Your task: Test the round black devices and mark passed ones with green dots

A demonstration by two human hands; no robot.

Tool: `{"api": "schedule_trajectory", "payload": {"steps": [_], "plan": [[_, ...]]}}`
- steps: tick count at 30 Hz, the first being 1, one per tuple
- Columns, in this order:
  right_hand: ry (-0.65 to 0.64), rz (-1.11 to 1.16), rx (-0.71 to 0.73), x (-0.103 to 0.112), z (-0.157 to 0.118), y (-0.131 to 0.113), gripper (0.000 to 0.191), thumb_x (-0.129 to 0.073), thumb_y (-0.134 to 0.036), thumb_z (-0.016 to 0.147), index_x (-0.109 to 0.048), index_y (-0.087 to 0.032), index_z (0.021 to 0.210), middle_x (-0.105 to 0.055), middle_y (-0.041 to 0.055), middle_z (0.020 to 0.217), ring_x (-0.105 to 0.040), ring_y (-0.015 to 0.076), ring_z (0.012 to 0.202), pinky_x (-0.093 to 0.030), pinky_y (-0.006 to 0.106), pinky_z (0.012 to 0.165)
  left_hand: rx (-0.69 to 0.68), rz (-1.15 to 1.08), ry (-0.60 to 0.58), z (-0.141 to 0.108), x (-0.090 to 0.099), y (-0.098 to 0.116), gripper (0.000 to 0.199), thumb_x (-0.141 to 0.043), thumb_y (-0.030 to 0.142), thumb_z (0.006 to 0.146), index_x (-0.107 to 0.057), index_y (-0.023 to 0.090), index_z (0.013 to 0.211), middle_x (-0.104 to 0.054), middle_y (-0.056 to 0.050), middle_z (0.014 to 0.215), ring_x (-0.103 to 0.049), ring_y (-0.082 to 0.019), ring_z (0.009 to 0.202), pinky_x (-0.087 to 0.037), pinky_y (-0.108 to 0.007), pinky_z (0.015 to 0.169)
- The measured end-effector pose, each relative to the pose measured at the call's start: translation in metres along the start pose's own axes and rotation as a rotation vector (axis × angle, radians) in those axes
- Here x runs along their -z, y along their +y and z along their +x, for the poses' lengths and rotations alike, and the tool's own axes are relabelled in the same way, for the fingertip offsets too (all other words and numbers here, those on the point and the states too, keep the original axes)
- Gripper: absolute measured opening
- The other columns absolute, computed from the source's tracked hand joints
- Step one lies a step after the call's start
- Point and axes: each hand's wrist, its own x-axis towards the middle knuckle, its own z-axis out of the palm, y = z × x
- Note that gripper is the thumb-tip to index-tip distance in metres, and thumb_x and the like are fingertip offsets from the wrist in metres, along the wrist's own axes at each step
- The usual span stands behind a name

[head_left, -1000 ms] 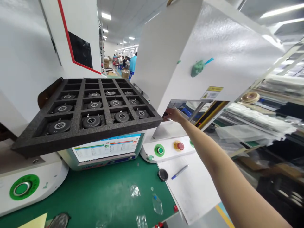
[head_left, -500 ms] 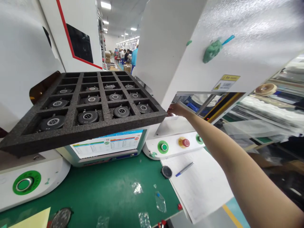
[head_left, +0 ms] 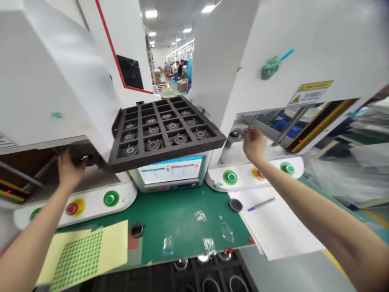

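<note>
My left hand reaches into the bay of the left machine, thumb and fingers apart. A dark round watch case lies at the thumb; whether they touch I cannot tell. My right hand is at the mouth of the right machine's bay, slightly blurred, its fingers curled in; whatever they may hold is hidden. Just left of it, a round watch case rests on the machine's fixture. Between the machines, a black foam tray holds several watch cases, backs up, in its compartments; the far row has vacant pockets.
Below the tray stands a monitor. Green start buttons and red stop buttons line the machine fronts. On the green mat lie watches, plastic films, sticker sheets, papers and a pen. Another black tray lies nearest me.
The view has swung left and down, bringing my left hand into sight in the left machine. My right hand has drawn back from the fixture, where a watch case now shows.
</note>
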Motion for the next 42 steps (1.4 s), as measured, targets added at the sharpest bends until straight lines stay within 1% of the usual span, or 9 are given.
{"api": "schedule_trajectory", "payload": {"steps": [3, 6, 11, 17, 20, 23, 29, 34, 42], "plan": [[-0.175, 0.016, 0.012, -0.041, -0.107, -0.028, 0.024, -0.054, -0.035, 0.095, -0.062, -0.017, 0.109, -0.063, 0.0056, 0.110, -0.063, 0.0182, 0.092, -0.055, 0.036, 0.081, -0.084, -0.030, -0.212, -0.074, 0.028, 0.000, 0.031, -0.039, 0.031, 0.088, -0.053, 0.022, 0.115, -0.060, -0.009, 0.106, -0.058, -0.029, 0.102, -0.043, -0.055, 0.098], [-0.455, 0.028, 0.080, -0.099, -0.179, -0.067, 0.024, -0.056, -0.035, 0.094, -0.062, -0.014, 0.104, -0.066, 0.0043, 0.099, -0.064, 0.0144, 0.081, -0.056, 0.032, 0.073, -0.243, -0.097, -0.613, -0.156, 0.035, 0.021, 0.015, -0.057, 0.033, 0.076, -0.064, 0.033, 0.089, -0.068, 0.000, 0.091, -0.065, -0.024, 0.090, -0.053, -0.036, 0.085], [-0.549, -0.034, 0.020, -0.158, -0.188, -0.115, 0.028, -0.056, -0.034, 0.094, -0.059, -0.016, 0.115, -0.062, 0.0076, 0.114, -0.063, 0.0189, 0.096, -0.055, 0.039, 0.082, -0.232, -0.058, -0.930, -0.203, 0.035, 0.039, 0.033, -0.060, 0.015, 0.068, -0.068, 0.025, 0.098, -0.068, -0.007, 0.107, -0.062, -0.029, 0.101, -0.049, -0.042, 0.090], [-0.498, -0.025, -0.114, -0.159, -0.181, -0.124, 0.032, -0.057, -0.034, 0.093, -0.057, -0.016, 0.119, -0.060, 0.0089, 0.119, -0.062, 0.0211, 0.101, -0.054, 0.042, 0.085, -0.025, -0.208, -0.966, -0.192, 0.035, 0.037, 0.030, -0.063, 0.016, 0.068, -0.069, 0.018, 0.097, -0.068, -0.013, 0.104, -0.060, -0.032, 0.105, -0.044, -0.049, 0.096], [-0.487, 0.046, -0.133, -0.146, -0.185, -0.133, 0.032, -0.057, -0.034, 0.093, -0.057, -0.016, 0.119, -0.061, 0.0086, 0.118, -0.062, 0.0205, 0.100, -0.054, 0.041, 0.085, 0.115, -0.398, -0.895, -0.187, 0.050, 0.046, 0.035, -0.061, 0.030, 0.074, -0.065, 0.015, 0.106, -0.067, -0.016, 0.112, -0.063, -0.031, 0.103, -0.046, -0.049, 0.095], [-0.498, 0.176, -0.068, -0.122, -0.206, -0.148, 0.028, -0.057, -0.034, 0.093, -0.059, -0.015, 0.113, -0.063, 0.0070, 0.111, -0.064, 0.0181, 0.093, -0.055, 0.038, 0.080, 0.262, -0.587, -0.794, -0.190, 0.089, 0.062, 0.052, -0.039, 0.046, 0.088, -0.057, 0.010, 0.120, -0.064, -0.019, 0.120, -0.068, -0.025, 0.095, -0.054, -0.042, 0.085], [-0.498, 0.577, 0.145, -0.033, -0.324, -0.169, 0.018, -0.052, -0.029, 0.091, -0.065, -0.016, 0.088, -0.069, 0.0059, 0.090, -0.066, 0.0166, 0.084, -0.056, 0.028, 0.076, 0.667, -1.115, -0.570, -0.246, 0.195, 0.132, 0.040, -0.065, 0.043, 0.079, -0.067, 0.009, 0.099, -0.073, -0.014, 0.091, -0.068, -0.017, 0.070, -0.057, -0.026, 0.066], [-0.257, 1.198, 0.318, 0.048, -0.401, -0.179, 0.004, -0.067, -0.018, 0.080, -0.065, -0.021, 0.079, -0.071, 0.0025, 0.080, -0.068, 0.0151, 0.077, -0.057, 0.024, 0.066, 0.315, -0.983, -0.467, -0.290, 0.256, 0.189, 0.016, -0.061, 0.028, 0.087, -0.069, 0.018, 0.096, -0.073, -0.004, 0.086, -0.067, -0.012, 0.067, -0.056, -0.019, 0.062], [-0.104, 1.173, 0.543, 0.105, -0.430, -0.165, 0.022, -0.066, 0.001, 0.076, -0.065, -0.021, 0.079, -0.070, 0.0026, 0.076, -0.068, 0.0151, 0.071, -0.056, 0.028, 0.066, -0.187, -0.745, -0.498, -0.306, 0.302, 0.203, 0.028, -0.059, 0.011, 0.087, -0.066, 0.025, 0.110, -0.071, -0.002, 0.094, -0.066, -0.012, 0.079, -0.053, -0.020, 0.071]]}}
